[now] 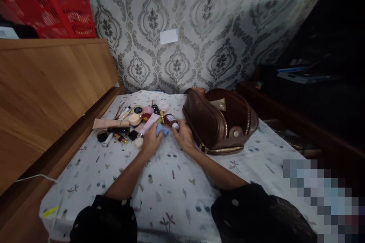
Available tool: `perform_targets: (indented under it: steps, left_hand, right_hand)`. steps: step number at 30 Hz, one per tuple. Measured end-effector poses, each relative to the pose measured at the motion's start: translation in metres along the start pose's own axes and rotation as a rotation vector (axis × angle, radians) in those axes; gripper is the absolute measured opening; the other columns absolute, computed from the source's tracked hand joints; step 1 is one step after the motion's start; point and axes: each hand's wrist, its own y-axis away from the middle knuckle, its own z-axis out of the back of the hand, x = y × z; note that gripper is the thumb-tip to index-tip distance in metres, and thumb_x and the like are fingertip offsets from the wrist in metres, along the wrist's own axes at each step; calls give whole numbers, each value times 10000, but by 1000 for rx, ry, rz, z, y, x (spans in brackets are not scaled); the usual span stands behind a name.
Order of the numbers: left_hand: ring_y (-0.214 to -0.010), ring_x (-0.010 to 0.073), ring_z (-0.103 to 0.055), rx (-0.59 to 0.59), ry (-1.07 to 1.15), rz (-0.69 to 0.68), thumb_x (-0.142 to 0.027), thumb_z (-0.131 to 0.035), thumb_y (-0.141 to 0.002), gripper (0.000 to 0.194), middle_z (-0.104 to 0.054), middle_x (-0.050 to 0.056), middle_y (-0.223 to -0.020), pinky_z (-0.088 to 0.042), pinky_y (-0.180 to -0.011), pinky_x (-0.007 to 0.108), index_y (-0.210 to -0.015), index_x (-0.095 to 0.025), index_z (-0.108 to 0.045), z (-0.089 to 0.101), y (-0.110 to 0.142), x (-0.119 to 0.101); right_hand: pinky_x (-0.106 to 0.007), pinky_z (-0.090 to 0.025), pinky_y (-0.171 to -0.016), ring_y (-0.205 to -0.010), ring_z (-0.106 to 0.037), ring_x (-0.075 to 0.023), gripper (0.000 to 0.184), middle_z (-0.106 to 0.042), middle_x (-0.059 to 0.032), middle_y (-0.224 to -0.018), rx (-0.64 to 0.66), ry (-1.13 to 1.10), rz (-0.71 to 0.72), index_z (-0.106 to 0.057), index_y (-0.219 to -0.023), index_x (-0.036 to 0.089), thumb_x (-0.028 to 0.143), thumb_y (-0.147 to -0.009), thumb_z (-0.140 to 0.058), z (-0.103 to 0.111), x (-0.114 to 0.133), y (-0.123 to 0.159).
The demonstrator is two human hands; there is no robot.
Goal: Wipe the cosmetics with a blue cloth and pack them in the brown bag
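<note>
My right hand (184, 136) is closed on a small dark-brown bottle (170, 119) with a pale label and a white cap, beside the brown leather bag. My left hand (151, 141) has its fingers curled round a soft blue piece (161, 130), whose exact kind I cannot make out. A pale pink squeeze tube (150, 123) lies slanted just beyond the left fingers. Around it sits a cluster of cosmetics: a beige tube (111, 123), a peach round jar (134, 120), a black-lidded compact (138, 110) and several slim tubes. The brown bag (203, 117) stands unzipped, with a pale gold packet (219, 104) inside.
A patterned white cloth (159, 186) covers the table. A wooden cabinet (57, 79) borders the left side, with a red plastic basket (54, 7) on top. Patterned wallpaper (194, 60) rises behind. A thin white cable (40, 175) hangs at the lower left; dark furniture stands right.
</note>
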Motion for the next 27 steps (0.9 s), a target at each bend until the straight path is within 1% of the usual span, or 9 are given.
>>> perform_targets:
  steps: [4,6,8,12,14,16,20,23,27]
  left_hand:
    - [-919,225,-599,-80,83,-15,-258,-474,-927,145,-632,54,-942,-459,-837,337,-1042,-190,-529,1,2,-1]
    - [-944,221,-603,-112,112,-93,-260,-469,-940,161,-641,62,-981,-471,-867,340,-1070,-189,-532,1,4,-3]
    - [-997,218,-607,-122,121,-234,-217,-461,-939,200,-651,73,-1038,-478,-916,351,-1122,-188,-537,0,7,-7]
    - [-1142,232,-579,20,23,-595,-105,-461,-895,322,-643,105,-1180,-468,-1016,404,-1184,-186,-576,-3,13,-16]
    - [-1196,253,-557,100,-66,-678,-96,-482,-878,337,-633,118,-1231,-468,-1033,437,-1180,-186,-603,-5,14,-18]
    - [-1238,260,-538,117,-115,-664,-76,-483,-860,382,-622,121,-1273,-462,-1052,459,-1203,-189,-609,-7,12,-16]
    - [-1278,246,-524,65,-65,-489,-27,-451,-823,490,-594,128,-1336,-422,-1115,457,-1268,-176,-591,-9,5,-1]
    - [-1257,250,-551,44,14,-375,-69,-441,-864,480,-612,132,-1320,-410,-1124,473,-1318,-170,-562,-10,-1,12]
    - [-1249,270,-564,59,45,-334,-132,-432,-910,435,-627,151,-1305,-404,-1123,496,-1327,-143,-556,-12,-4,21]
  right_hand:
    - [-298,-458,-761,-840,-640,-223,361,-683,-85,-989,2,-142,15,-510,-1198,158,295,-864,-528,7,-11,31]
    - [-298,-453,-722,-781,-625,-213,317,-672,-67,-939,7,-163,32,-524,-1139,180,298,-844,-536,9,-16,45]
    - [-299,-446,-709,-763,-609,-208,261,-659,-63,-917,-7,-165,63,-537,-1067,192,297,-828,-538,11,-19,55]
    - [-295,-436,-727,-785,-586,-200,155,-636,-58,-875,-49,-184,145,-531,-941,199,253,-796,-535,12,-23,63]
    - [-282,-422,-699,-744,-570,-188,129,-620,-38,-817,-44,-192,144,-517,-909,206,240,-786,-536,11,-24,63]
    - [-271,-403,-666,-699,-551,-174,119,-603,-20,-776,-35,-189,131,-507,-887,212,240,-778,-545,11,-25,62]
    - [-267,-381,-651,-686,-529,-170,126,-588,-21,-767,-9,-165,118,-516,-880,208,257,-775,-563,15,-23,62]
    - [-263,-375,-641,-681,-526,-167,140,-590,-28,-786,-10,-182,95,-530,-898,201,265,-776,-556,18,-22,63]
    - [-259,-377,-617,-639,-532,-166,200,-583,-17,-749,9,-249,72,-546,-964,189,308,-803,-535,22,-22,61]
